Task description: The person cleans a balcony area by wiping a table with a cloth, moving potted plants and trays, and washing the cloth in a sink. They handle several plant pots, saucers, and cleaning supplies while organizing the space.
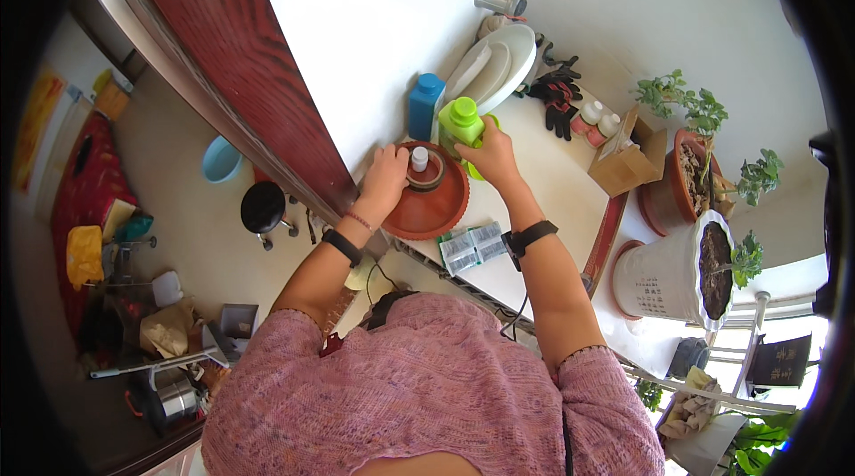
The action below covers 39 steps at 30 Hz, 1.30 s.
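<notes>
My right hand (494, 154) grips a lime-green plastic bottle (454, 127) with a matching screw cap, held upright beside a terracotta-coloured plastic saucer (427, 213). On that saucer lies a brown ring (427, 185), perhaps a roll of tape, and a small white-capped bottle (419, 159) stands within it. My left hand (385, 175) is at the saucer's left side, its fingers against or just beside the ring; the fingertips are partly hidden, so its grip is unclear. Behind the saucer a blue plastic bottle (425, 106) stands near the wall.
White plates (514, 68) lean on the wall behind. Black gloves (558, 98), pink-labelled bottles (588, 116), an open cardboard box (624, 159) and potted plants (668, 275) stand right. Silvery blister packs (473, 247) lie at the counter's front. A dark red wooden door frame (247, 55) borders the left.
</notes>
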Each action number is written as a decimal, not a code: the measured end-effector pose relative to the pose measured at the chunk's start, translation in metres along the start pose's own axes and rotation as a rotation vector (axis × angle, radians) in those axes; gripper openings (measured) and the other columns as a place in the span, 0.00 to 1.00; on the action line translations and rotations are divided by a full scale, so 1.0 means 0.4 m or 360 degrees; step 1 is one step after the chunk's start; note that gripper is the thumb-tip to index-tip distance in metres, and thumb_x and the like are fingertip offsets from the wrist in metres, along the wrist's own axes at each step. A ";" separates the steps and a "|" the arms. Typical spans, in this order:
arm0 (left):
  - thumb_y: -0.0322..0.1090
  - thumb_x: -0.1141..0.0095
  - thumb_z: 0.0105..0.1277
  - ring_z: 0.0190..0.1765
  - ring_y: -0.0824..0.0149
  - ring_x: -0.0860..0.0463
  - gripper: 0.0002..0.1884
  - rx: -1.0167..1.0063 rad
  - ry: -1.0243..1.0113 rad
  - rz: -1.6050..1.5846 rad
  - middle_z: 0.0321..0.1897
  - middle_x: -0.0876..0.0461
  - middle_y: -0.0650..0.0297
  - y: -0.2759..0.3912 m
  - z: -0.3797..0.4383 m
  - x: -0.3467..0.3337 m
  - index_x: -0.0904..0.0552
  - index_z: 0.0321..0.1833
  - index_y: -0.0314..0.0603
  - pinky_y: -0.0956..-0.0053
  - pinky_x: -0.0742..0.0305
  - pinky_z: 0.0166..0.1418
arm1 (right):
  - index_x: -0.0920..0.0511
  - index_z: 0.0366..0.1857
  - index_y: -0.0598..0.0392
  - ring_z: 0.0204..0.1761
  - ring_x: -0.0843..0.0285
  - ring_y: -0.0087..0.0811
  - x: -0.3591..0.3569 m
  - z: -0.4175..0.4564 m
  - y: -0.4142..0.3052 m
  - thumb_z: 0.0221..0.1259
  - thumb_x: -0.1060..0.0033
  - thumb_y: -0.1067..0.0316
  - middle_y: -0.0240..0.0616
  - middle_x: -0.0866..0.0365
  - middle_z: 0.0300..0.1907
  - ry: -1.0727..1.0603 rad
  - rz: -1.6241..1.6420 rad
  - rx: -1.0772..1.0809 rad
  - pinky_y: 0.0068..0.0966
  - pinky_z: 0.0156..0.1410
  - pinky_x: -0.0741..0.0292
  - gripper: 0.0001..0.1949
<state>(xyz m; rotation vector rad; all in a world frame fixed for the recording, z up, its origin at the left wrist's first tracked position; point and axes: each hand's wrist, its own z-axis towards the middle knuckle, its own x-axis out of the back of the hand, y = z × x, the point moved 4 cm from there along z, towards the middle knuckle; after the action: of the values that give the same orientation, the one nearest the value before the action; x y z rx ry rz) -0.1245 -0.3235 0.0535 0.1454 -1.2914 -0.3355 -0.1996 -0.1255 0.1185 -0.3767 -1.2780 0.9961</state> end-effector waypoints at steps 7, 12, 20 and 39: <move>0.27 0.26 0.44 0.55 0.49 0.26 0.28 -0.0085 0.0147 -0.0023 0.51 0.26 0.55 0.005 -0.045 0.037 0.23 0.50 0.40 0.58 0.27 0.55 | 0.24 0.53 0.60 0.45 0.16 0.50 0.006 0.024 0.009 0.43 0.23 0.66 0.53 0.16 0.43 0.0063 -0.0127 0.0184 0.37 0.52 0.21 0.29; 0.32 0.28 0.46 0.57 0.51 0.26 0.22 -0.0145 -0.0020 0.0126 0.54 0.25 0.59 0.031 -0.035 0.050 0.17 0.47 0.45 0.61 0.26 0.56 | 0.24 0.53 0.62 0.46 0.14 0.46 -0.017 0.006 0.025 0.46 0.23 0.68 0.52 0.16 0.45 0.0255 -0.0010 0.0070 0.34 0.51 0.18 0.28; 0.21 0.42 0.60 0.46 0.50 0.18 0.09 -0.0488 0.0976 -0.0758 0.44 0.17 0.54 0.204 0.082 0.304 0.18 0.43 0.36 0.61 0.22 0.49 | 0.25 0.51 0.61 0.46 0.20 0.55 -0.045 0.002 0.025 0.46 0.25 0.67 0.55 0.18 0.43 0.0283 0.0071 0.0019 0.43 0.51 0.23 0.26; 0.38 0.43 0.59 0.60 0.42 0.20 0.39 0.0581 -0.0457 -0.0554 0.57 0.21 0.37 0.307 0.606 -0.082 0.41 0.71 0.26 0.58 0.27 0.66 | 0.30 0.63 0.57 0.61 0.27 0.53 0.018 0.021 0.192 0.59 0.38 0.65 0.52 0.24 0.60 0.0073 0.0425 -0.0085 0.41 0.64 0.28 0.26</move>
<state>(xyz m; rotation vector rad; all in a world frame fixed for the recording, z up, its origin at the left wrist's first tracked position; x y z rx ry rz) -0.3446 -0.1776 0.1258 0.6559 -1.6062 -0.4245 -0.2389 -0.0798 0.0698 -0.6203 -1.2354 1.1717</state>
